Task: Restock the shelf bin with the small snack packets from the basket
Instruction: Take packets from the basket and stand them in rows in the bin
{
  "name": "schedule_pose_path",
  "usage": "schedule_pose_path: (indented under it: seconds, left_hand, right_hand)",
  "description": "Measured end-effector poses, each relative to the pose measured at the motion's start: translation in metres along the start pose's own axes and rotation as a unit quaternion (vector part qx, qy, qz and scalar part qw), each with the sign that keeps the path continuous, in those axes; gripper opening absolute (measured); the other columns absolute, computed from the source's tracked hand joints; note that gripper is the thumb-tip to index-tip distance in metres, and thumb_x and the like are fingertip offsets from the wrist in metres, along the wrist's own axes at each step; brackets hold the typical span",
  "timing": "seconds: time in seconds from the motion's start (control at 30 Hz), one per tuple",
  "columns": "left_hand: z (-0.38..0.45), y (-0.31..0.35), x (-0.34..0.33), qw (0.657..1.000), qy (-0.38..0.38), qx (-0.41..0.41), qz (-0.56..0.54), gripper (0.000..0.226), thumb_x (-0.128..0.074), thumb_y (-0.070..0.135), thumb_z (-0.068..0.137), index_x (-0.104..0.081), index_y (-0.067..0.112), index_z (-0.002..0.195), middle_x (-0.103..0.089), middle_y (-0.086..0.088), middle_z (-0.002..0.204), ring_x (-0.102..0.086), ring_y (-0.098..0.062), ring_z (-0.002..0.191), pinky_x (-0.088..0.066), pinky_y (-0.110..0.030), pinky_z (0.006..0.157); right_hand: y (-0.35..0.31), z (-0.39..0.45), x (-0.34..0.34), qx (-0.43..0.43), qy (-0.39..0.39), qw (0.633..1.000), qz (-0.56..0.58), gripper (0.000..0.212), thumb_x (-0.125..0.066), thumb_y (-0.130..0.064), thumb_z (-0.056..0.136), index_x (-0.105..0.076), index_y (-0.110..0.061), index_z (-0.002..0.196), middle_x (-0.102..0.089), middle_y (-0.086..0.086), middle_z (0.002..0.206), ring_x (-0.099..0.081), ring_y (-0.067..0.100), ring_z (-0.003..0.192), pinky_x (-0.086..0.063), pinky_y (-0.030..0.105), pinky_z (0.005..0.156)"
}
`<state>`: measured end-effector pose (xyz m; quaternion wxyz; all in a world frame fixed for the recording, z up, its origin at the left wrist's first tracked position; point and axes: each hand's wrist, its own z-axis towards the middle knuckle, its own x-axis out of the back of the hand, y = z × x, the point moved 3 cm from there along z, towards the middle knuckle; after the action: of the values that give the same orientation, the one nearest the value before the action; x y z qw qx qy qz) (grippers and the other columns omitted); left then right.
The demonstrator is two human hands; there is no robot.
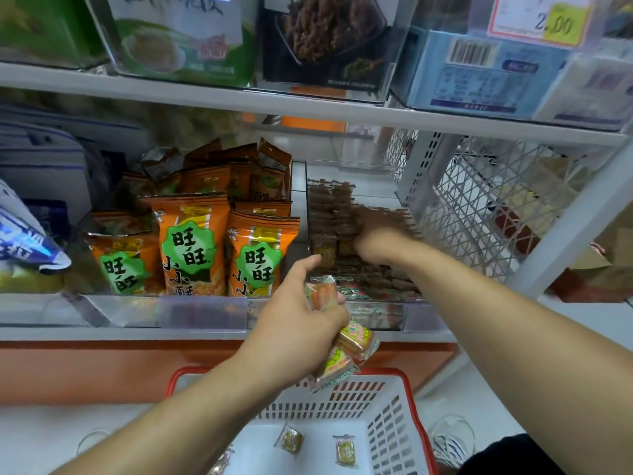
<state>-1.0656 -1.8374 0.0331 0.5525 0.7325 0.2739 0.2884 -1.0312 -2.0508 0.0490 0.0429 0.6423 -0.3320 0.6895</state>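
Note:
My left hand is shut on a bundle of small snack packets, held just in front of the shelf edge above the basket. My right hand reaches into the clear shelf bin, its fingers down among the rows of small packets stacked there; whether it holds one is hidden. The white basket with a red rim stands below, with three loose packets on its floor, such as one packet and another packet.
Orange snack bags fill the bin to the left. A white wire-mesh rack stands to the right of the bin. The shelf above carries clear bins of boxed goods and a price tag.

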Motion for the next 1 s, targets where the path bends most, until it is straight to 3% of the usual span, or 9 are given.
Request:
schedule_pose_path:
  seconds: [0.2,0.33,0.5,0.6,0.63,0.7,0.8,0.9,1.0]
  left_hand:
    - [-0.001,0.000,0.002,1.000,-0.004,0.005,-0.019,0.072,-0.073,0.015,0.092,-0.038,0.047,0.146,-0.078,0.010,0.097,-0.074,-0.039,0.082,-0.059,-0.042,0.065]
    - [0.000,-0.001,0.004,0.998,-0.001,0.007,-0.060,0.063,-0.075,0.013,0.091,-0.047,0.043,0.138,-0.078,0.005,0.100,-0.077,-0.026,0.087,-0.062,-0.048,0.086]
    - [0.000,0.004,0.009,0.989,0.030,0.008,-0.146,0.038,-0.075,0.016,0.092,-0.063,0.037,0.121,-0.078,-0.001,0.102,-0.076,-0.031,0.096,-0.061,-0.053,0.089]
    - [0.000,0.007,0.014,0.984,0.043,-0.009,-0.173,0.036,-0.074,0.017,0.093,-0.064,0.038,0.120,-0.079,0.004,0.102,-0.077,-0.027,0.095,-0.061,-0.049,0.085]
    - [0.000,0.008,0.015,0.983,0.044,-0.014,-0.176,0.035,-0.073,0.017,0.094,-0.064,0.039,0.120,-0.079,0.004,0.103,-0.077,-0.027,0.094,-0.061,-0.050,0.085]
    - [-0.002,0.008,0.017,0.984,0.046,-0.031,-0.171,0.035,-0.072,0.018,0.095,-0.064,0.042,0.118,-0.079,0.002,0.104,-0.077,-0.030,0.093,-0.059,-0.056,0.087]
    - [-0.005,0.006,0.018,0.986,0.063,-0.054,-0.143,0.028,-0.071,0.028,0.094,-0.064,0.049,0.112,-0.077,0.003,0.103,-0.075,-0.038,0.092,-0.058,-0.063,0.088]
    - [-0.006,0.002,0.017,0.986,0.075,-0.051,-0.137,0.015,-0.059,0.041,0.097,-0.066,0.047,0.110,-0.076,-0.004,0.088,-0.069,-0.034,0.077,-0.057,-0.047,0.078]
    - [-0.006,0.000,0.019,0.980,0.096,-0.034,-0.169,0.022,-0.047,0.029,0.105,-0.069,0.034,0.110,-0.076,-0.004,0.091,-0.068,-0.020,0.067,-0.053,-0.034,0.064]
  right_hand:
    - [-0.005,-0.002,-0.003,0.030,0.031,0.999,0.001,0.040,-0.052,-0.009,0.095,-0.058,-0.013,0.134,-0.066,0.013,0.124,-0.049,0.013,0.068,-0.033,0.020,0.050]
    - [-0.007,-0.006,-0.006,0.065,0.011,0.997,-0.025,0.032,-0.054,-0.010,0.097,-0.061,-0.007,0.128,-0.067,0.017,0.122,-0.063,0.032,0.099,-0.046,0.029,0.074]
    - [-0.003,-0.018,0.014,0.053,0.024,0.998,-0.020,0.064,-0.052,-0.007,0.090,-0.041,-0.026,0.150,-0.044,0.017,0.151,-0.047,0.034,0.134,-0.044,0.026,0.090]
    - [-0.015,-0.051,0.035,0.082,0.074,0.992,0.064,0.036,-0.059,-0.029,0.091,-0.060,-0.033,0.127,-0.066,0.008,0.122,-0.068,0.028,0.101,-0.051,0.030,0.078]
    - [-0.019,-0.066,0.038,0.077,0.038,0.989,0.121,0.025,-0.063,-0.046,0.088,-0.065,-0.034,0.110,-0.073,0.004,0.101,-0.072,0.024,0.084,-0.058,0.037,0.073]
    - [-0.027,-0.101,0.036,0.037,-0.119,0.959,0.254,0.042,-0.072,-0.066,0.075,-0.066,-0.030,0.095,-0.072,-0.001,0.075,-0.069,0.019,0.062,-0.060,0.038,0.057]
    - [-0.033,-0.139,0.022,0.016,-0.281,0.880,0.382,0.050,-0.083,-0.041,0.078,-0.062,-0.016,0.115,-0.070,0.002,0.073,-0.065,0.022,0.065,-0.058,0.032,0.056]
    - [-0.029,-0.148,0.020,0.001,-0.211,0.871,0.444,0.040,-0.076,-0.010,0.084,-0.061,-0.009,0.121,-0.071,0.013,0.086,-0.066,0.027,0.073,-0.061,0.033,0.064]
    - [-0.021,-0.153,0.020,-0.013,-0.197,0.849,0.490,0.036,-0.071,-0.003,0.087,-0.062,-0.005,0.123,-0.072,0.024,0.100,-0.069,0.024,0.082,-0.061,0.029,0.067]
